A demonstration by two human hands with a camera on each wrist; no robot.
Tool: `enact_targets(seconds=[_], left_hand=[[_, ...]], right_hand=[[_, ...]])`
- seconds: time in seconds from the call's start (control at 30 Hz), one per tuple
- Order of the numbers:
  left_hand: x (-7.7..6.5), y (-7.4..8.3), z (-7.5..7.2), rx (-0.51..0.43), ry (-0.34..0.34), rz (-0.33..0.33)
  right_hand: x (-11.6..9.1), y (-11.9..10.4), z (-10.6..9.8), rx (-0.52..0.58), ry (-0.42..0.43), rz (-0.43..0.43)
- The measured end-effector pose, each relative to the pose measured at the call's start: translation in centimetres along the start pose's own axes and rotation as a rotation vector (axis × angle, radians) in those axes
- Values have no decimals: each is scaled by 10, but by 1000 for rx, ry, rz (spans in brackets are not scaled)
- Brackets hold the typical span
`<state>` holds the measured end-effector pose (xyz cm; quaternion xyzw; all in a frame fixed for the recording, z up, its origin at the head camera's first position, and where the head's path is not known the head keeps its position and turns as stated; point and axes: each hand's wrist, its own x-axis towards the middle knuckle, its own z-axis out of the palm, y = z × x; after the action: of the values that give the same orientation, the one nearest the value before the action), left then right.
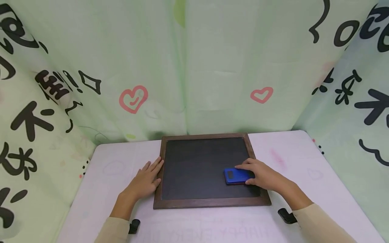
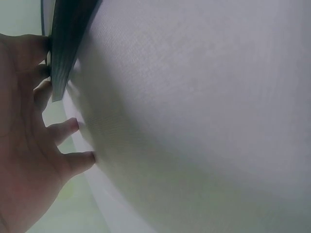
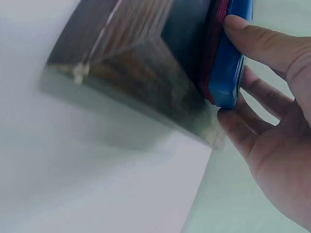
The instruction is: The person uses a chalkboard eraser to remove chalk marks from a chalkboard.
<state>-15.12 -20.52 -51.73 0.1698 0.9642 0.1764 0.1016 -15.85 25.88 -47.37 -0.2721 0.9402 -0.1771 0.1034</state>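
Observation:
A chalkboard in a dark wooden frame lies on the white table. Near its right side, a blue chalkboard eraser sits on the black surface. My right hand grips that eraser between thumb and fingers; in the right wrist view the eraser shows a dark red felt underside against the board. With fingers spread and fairly straight, my left hand touches the left edge of the frame. In the left wrist view, some fingertips meet the frame while others reach the tabletop.
The white table extends around the board on both sides and in front. A pale green curtain with hearts and black lettering hangs behind and at both sides. Small black devices sit at both wrists.

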Motion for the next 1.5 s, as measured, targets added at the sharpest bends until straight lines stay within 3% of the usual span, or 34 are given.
enact_targets(seconds=[0.37,0.7,0.9,1.23,1.5], left_hand=[[-1,4,-1,-15,-3,0],[-3,2,5,-26,-9,-2],[-4,2,5,-20,-1,-2],[-5,3,1,-22,7,-4],[-3,4,1,-24,15,12]], right_hand=[[-5,8,-1,11,1,8],[-7,1,-6,19,26,9],[-12,1,-17,37,92,51],[-17,15,-37,19,275,143],[-26,27,-54,38,350,300]])
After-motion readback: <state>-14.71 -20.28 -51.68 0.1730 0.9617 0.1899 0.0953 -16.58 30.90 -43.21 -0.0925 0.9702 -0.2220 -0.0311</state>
